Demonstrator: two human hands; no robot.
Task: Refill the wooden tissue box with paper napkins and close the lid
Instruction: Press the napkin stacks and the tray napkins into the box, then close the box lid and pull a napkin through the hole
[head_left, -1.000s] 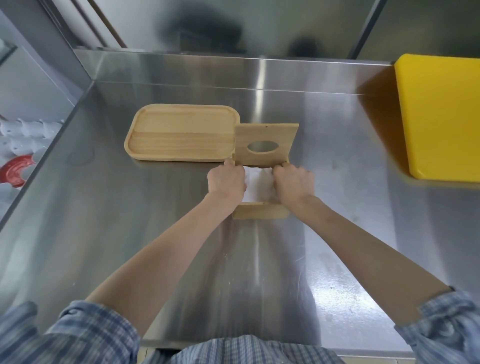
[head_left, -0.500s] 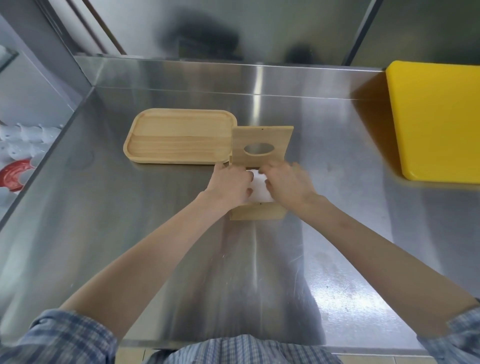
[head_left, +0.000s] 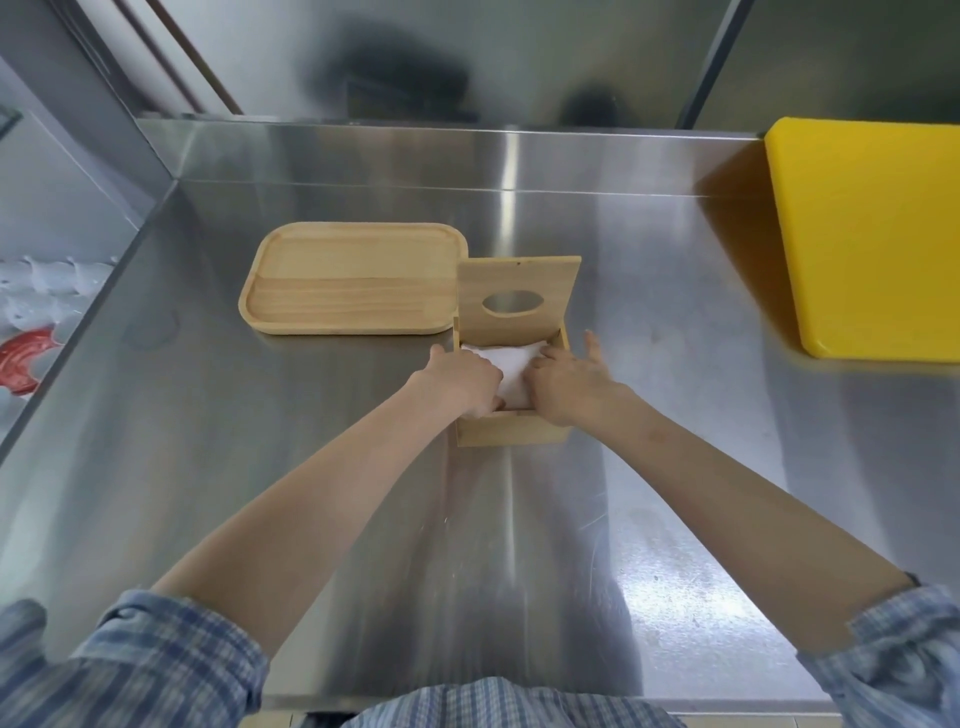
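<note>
The wooden tissue box (head_left: 511, 431) stands mid-table with its lid (head_left: 519, 296) hinged up at the back; the lid has an oval hole. White paper napkins (head_left: 511, 364) lie inside the box. My left hand (head_left: 462, 382) reaches in from the left, with its fingers curled down onto the napkins at the box's left wall. My right hand (head_left: 571, 382) rests on the right side of the napkins with its fingers spread, and one finger lies along the right wall. The hands hide the napkins' near edge.
A shallow wooden tray (head_left: 353, 280) lies right behind and to the left of the box, touching it. At the far right a yellow cutting board (head_left: 872, 239) lies on the steel table (head_left: 675, 467). White and red items (head_left: 26, 353) lie below the table's left edge.
Both hands have gone from gripping the napkin stack over the box to pressing it down inside. More of the white napkins shows between them, and the right fingers have spread.
</note>
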